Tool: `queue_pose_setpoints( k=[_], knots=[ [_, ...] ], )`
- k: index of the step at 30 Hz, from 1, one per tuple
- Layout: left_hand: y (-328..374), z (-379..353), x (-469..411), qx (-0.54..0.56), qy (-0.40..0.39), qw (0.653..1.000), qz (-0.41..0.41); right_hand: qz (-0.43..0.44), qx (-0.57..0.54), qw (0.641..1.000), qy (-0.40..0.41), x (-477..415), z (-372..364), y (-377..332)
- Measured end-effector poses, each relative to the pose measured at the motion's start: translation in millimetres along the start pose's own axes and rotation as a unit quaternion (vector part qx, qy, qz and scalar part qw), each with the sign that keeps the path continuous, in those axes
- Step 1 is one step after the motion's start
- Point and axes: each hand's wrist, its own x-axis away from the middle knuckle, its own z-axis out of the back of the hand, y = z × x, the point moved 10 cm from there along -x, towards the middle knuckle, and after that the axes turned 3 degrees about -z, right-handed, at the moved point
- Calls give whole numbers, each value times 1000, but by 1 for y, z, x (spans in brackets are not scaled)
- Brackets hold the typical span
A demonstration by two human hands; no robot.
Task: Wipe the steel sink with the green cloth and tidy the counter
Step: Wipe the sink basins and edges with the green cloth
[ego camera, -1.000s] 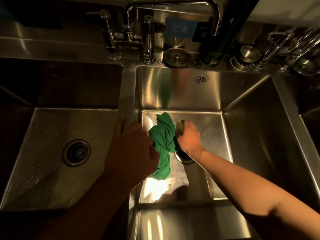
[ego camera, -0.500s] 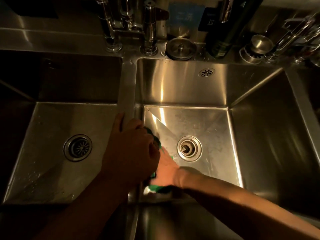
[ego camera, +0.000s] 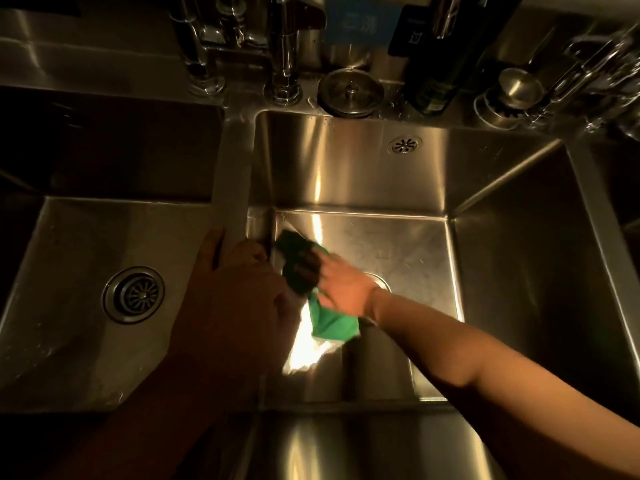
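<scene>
**A:** Where's the green cloth [ego camera: 332,323] at?

**B:** 9 o'clock side of the steel sink [ego camera: 346,174] floor. Right hand [ego camera: 343,289] has its fingers spread flat on it. Left hand [ego camera: 235,289] is hooked over the divider [ego camera: 232,188], blocking that corner.

**A:** Any labels?

**B:** Blue label [ego camera: 360,22] at 12 o'clock, next to a dark bottle [ego camera: 436,81] and a strainer lid [ego camera: 350,93]. Writing's too blurry to read.

The right hand [ego camera: 346,289] presses a crumpled green cloth [ego camera: 332,323] onto the floor of the rectangular right-hand steel sink basin [ego camera: 398,244], beside its left wall. The left hand [ego camera: 235,292] clasps the steel divider ridge [ego camera: 233,188] between the two basins.
</scene>
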Motion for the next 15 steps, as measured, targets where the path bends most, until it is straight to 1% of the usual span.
queue_pose_setpoints(
  k=[3, 6, 8, 10, 12, 15],
  knots=[
    [0, 0, -1, -4, -7, 1000, 2, -134, -52, 989, -16, -12, 13, 64],
    [0, 0, -2, 4, -14, 1000, 7, -217, -79, 973, -10, 16, 11, 108],
    [-1, -2, -2, 0, -21, 1000, 8, -293, -108, 950, -11, 55, -3, 135],
    [-1, -3, -1, -7, -27, 1000, 3, -372, -128, 919, -22, 102, -22, 157],
    [-2, -4, -2, -14, -27, 1000, 3, -412, -132, 901, -40, 146, -41, 166],
    [-2, -3, -2, -25, -23, 999, 6, -410, -108, 902, -87, 192, -67, 151]
  ],
)
